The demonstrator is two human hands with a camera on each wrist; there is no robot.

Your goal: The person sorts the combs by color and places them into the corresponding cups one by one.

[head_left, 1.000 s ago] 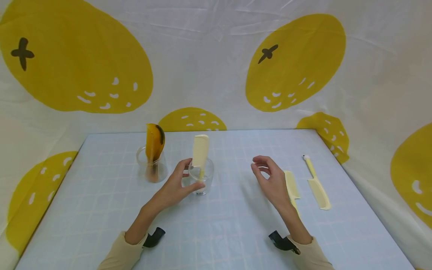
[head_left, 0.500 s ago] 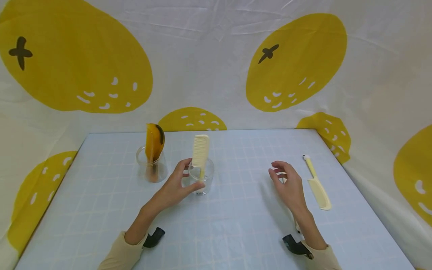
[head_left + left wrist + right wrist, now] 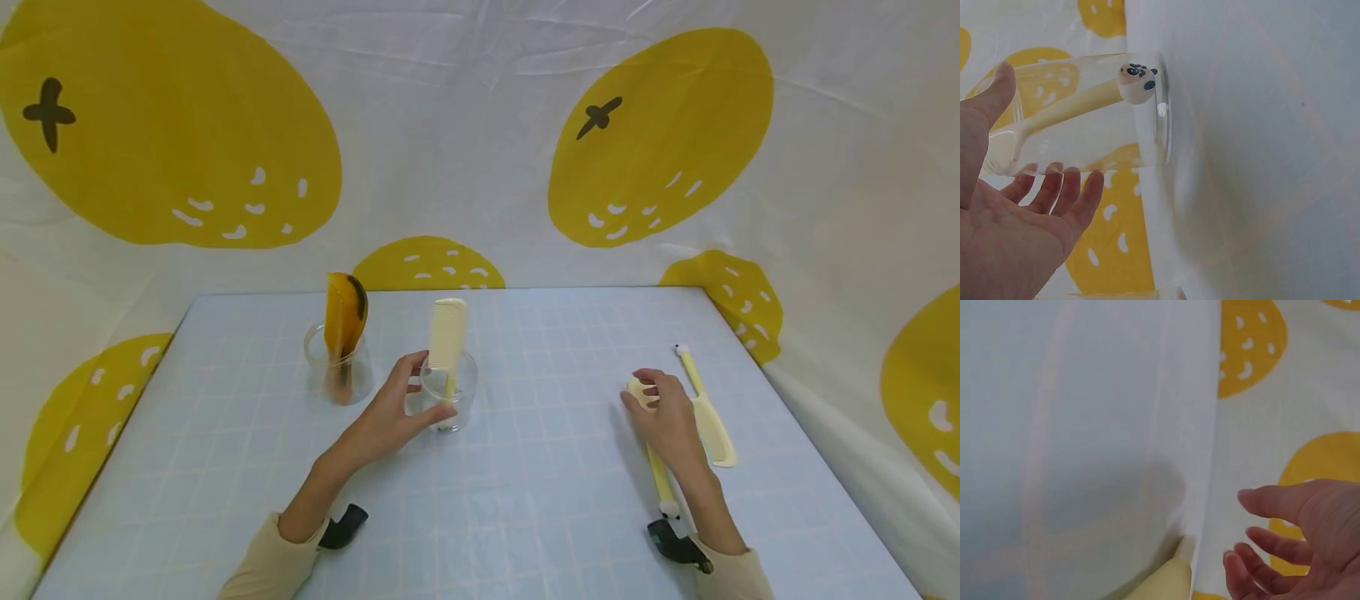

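at ten o'clock on the desk, a handled clear mug holds upright orange pieces, and at eleven the left hand grasps a clear cup, thumb and fingers curved about its sides, with a cream comb standing in it, panda-tipped handle down. at three o'clock the right hand, loosely bent and holding nothing, is over a second comb, handle towards half past five; beside it lies a third comb, handle towards eleven. since a second ago the left hand has stayed put, while the right has shifted rightward.
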